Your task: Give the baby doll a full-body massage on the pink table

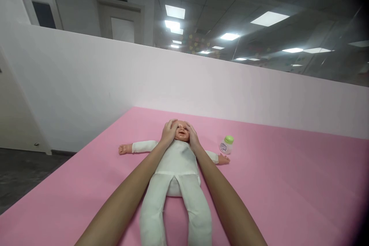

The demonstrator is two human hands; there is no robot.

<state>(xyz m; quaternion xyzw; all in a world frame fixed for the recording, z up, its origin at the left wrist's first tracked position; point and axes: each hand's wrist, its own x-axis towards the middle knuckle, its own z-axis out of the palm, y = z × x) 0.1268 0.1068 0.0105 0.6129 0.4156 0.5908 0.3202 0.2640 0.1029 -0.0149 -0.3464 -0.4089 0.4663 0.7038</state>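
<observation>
A baby doll (180, 161) with a white cloth body lies on its back on the pink tabletop (276, 188). Its arms are spread wide and its legs point towards me. My left hand (169, 131) is curved round one side of the doll's head (182, 134), with the thumb by its eye. Against the other side of the head, my right hand (192, 133) is closed round it in the same way. The hands partly cover the forehead and temples, while the mouth and chin show between them. Some fingertips are hidden behind the head.
A small clear jar (226, 146) with a green lid stands just beyond the doll's outstretched hand on the right. A white partition (230, 88) runs along the table's far edge. The left table edge drops to a dark floor (23, 177).
</observation>
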